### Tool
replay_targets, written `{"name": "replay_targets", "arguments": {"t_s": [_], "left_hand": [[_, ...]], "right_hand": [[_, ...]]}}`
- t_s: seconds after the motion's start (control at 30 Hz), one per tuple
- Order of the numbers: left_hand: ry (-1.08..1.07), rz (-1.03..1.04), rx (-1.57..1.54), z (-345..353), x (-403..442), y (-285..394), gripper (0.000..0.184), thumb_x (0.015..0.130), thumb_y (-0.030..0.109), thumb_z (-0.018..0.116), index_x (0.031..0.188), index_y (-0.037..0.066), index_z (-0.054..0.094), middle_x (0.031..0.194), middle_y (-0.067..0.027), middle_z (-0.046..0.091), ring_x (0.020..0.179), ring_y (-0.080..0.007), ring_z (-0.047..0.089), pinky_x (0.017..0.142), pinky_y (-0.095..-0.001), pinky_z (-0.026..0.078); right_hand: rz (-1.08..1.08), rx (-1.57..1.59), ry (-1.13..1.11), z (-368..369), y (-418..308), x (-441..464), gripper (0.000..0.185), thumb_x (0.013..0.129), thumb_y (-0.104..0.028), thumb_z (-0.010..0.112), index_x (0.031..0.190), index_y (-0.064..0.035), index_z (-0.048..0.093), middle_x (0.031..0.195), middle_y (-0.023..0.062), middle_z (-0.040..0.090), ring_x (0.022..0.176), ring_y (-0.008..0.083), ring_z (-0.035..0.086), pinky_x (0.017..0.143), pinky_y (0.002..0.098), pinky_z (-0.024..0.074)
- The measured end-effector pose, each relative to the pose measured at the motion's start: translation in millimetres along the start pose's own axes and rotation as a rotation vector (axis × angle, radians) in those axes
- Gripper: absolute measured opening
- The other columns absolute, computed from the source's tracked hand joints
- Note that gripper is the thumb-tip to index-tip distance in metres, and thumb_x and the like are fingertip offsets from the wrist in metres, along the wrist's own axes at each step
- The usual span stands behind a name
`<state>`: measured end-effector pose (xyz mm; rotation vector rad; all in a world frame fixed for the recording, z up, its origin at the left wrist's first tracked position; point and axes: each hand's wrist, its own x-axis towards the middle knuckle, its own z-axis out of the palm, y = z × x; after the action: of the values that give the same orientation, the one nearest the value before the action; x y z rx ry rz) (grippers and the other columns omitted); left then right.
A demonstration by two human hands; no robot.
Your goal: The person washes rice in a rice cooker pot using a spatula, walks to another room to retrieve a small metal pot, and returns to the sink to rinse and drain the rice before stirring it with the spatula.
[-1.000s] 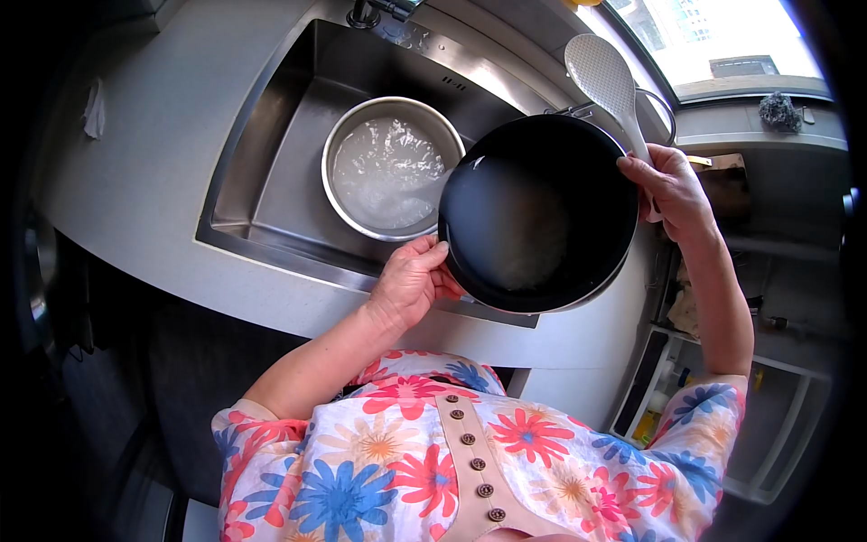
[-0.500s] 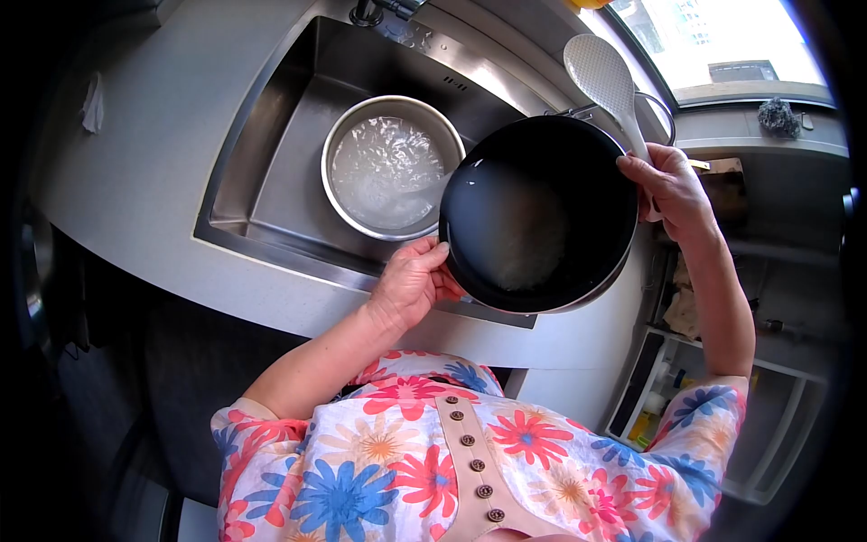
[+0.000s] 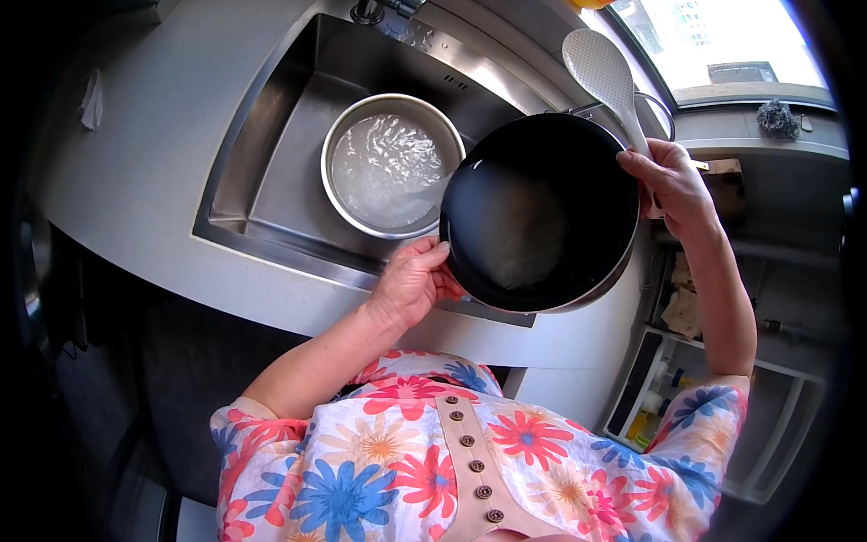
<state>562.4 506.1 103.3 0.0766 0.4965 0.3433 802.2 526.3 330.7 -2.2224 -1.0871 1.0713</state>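
A dark-lined inner pot (image 3: 587, 194) is tilted left, its lip over the rim of a round metal pot (image 3: 336, 194). Some cloudy liquid and a pale, grainy-looking mass (image 3: 524, 248) lie in the dark pot; what the mass is, I cannot tell for sure. My left hand (image 3: 411, 280) grips the dark pot's near left rim. On its right side, my right hand (image 3: 677, 188) is closed on the rim and also on the handle of a white, dimpled rice paddle (image 3: 601, 77), blade upward. Cloudy, rippling water (image 3: 384, 172) partly fills the metal pot.
The metal pot stands in a stainless steel sink (image 3: 271, 194) with a faucet (image 3: 368, 11) at the back. Pale countertop (image 3: 135, 208) surrounds it. A steel-wool scrubber (image 3: 777, 119) lies by the window. An open drawer (image 3: 781, 434) with bottles is at lower right.
The stream at the dark pot's lip, seen earlier falling into the metal pot, is no longer distinct. The splashing there has calmed. Both hands hold nearly the same position.
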Motion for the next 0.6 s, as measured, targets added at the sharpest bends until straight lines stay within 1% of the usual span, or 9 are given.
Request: {"name": "replay_targets", "arguments": {"t_s": [0.03,0.6], "left_hand": [[0.014,0.002,0.001,1.1,-0.4,0.2,0.016,0.091,0.021,0.048,0.088,0.006,0.053,0.07,-0.0084,0.062,0.058,-0.0198,0.063,0.054,-0.0293,0.051],[-0.01,-0.021,-0.029,-1.6,2.3,-0.4,0.015,0.092,0.02,0.047,0.09,0.007,0.053,0.071,-0.0084,0.063,0.059,-0.0205,0.063,0.055,-0.03,0.051]], "right_hand": [[0.002,0.0,0.0,0.1,-0.7,0.0,0.021,0.084,-0.02,0.063,0.076,-0.0015,0.057,0.054,0.0007,0.055,0.037,0.0058,0.048,0.033,0.0184,0.037],[0.002,-0.029,-0.007,0.5,-7.4,3.0,0.021,0.084,-0.02,0.063,0.076,-0.0016,0.057,0.054,0.0003,0.055,0.037,0.0057,0.049,0.032,0.0178,0.0376]]}}
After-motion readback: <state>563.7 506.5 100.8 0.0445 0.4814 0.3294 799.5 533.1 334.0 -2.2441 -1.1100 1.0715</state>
